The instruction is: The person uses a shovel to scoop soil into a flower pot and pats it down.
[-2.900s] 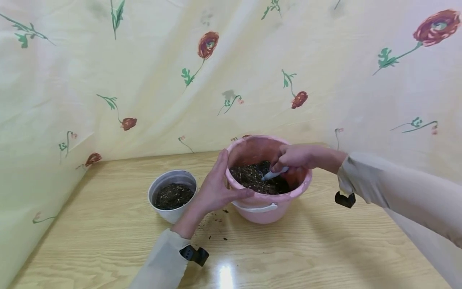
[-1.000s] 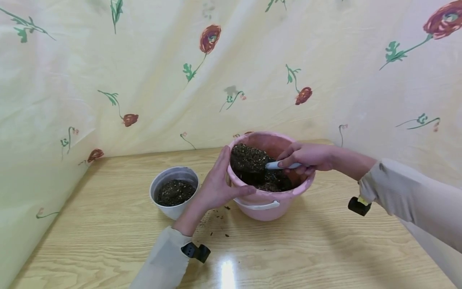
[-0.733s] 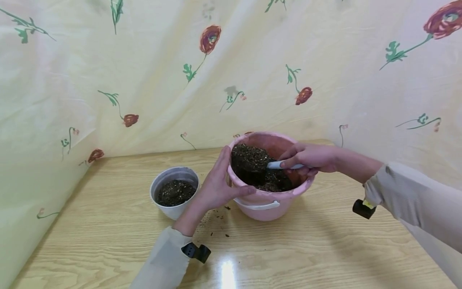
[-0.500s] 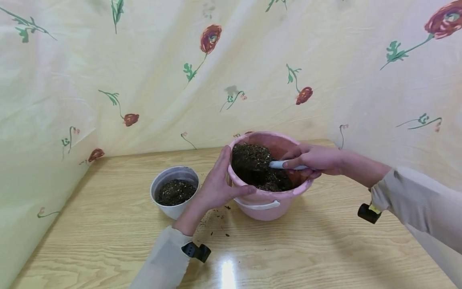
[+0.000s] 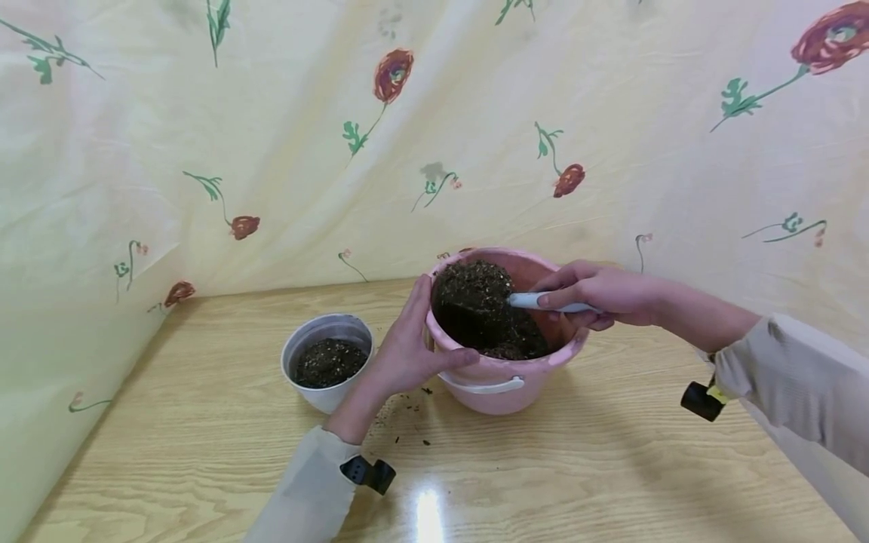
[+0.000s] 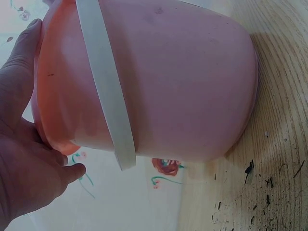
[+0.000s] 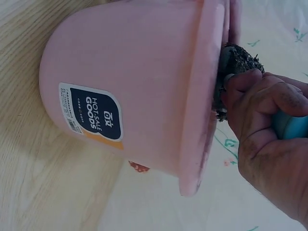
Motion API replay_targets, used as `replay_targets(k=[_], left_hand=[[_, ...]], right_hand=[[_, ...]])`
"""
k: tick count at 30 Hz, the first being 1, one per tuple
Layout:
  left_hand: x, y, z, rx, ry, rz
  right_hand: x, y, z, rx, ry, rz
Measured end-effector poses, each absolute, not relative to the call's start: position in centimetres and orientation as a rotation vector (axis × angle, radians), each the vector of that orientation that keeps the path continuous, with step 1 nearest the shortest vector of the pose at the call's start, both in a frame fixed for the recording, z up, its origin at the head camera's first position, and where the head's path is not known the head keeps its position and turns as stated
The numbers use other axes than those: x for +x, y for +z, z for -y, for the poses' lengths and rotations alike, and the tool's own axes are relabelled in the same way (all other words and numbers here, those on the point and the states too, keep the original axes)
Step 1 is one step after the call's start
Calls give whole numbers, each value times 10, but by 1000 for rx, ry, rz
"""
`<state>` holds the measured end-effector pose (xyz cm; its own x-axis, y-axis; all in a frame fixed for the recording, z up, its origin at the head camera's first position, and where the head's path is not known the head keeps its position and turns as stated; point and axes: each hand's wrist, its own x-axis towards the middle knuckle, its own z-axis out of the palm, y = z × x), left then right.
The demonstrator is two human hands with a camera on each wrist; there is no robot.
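Observation:
In the head view my left hand [image 5: 414, 351] grips the rim of a pink bucket [image 5: 498, 392], thumb along the front and fingers up the left side. My right hand [image 5: 597, 294] holds a trowel by its pale blue handle [image 5: 528, 300] over the bucket's mouth. A big mound of dark potting soil [image 5: 475, 283] hides the trowel's blade and rises level with the bucket's far rim. More soil [image 5: 509, 351] lies deeper inside. From the right wrist view, soil [image 7: 243, 57] stands above the rim beside my curled fingers [image 7: 267, 96].
A white pot [image 5: 327, 397], part-filled with soil [image 5: 329, 362], stands left of the bucket, close to my left forearm. Crumbs of soil [image 5: 426, 391] are scattered on the wooden table [image 5: 543, 483] between them. A flowered cloth [image 5: 292, 113] hangs behind.
The trowel, earlier pushed into the soil, has come up loaded with a mound. My right hand has moved up and to the right. The left hand has kept its place on the rim.

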<state>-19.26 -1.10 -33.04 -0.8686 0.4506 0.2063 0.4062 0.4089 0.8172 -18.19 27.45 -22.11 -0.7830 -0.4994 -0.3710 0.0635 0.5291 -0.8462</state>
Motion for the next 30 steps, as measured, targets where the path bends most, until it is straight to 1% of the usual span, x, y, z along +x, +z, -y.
replay_targets(k=[4,15,24,30], left_hand=[[-193,-331,11,806,1501,-2590],[-194,-331,10,846,1547,-2569],[-193,-332,10,818,1524,-2589],[-192,-331,9,796,1524,-2593]], right_hand=[[-178,-217,-280,-393,-1261,-2156],[-173,-200,-286,-397,-1306,-2162],[-163,-189,-287,-346,-1340,-2179],[-161,-183,-288,-367,-1315,-2200]])
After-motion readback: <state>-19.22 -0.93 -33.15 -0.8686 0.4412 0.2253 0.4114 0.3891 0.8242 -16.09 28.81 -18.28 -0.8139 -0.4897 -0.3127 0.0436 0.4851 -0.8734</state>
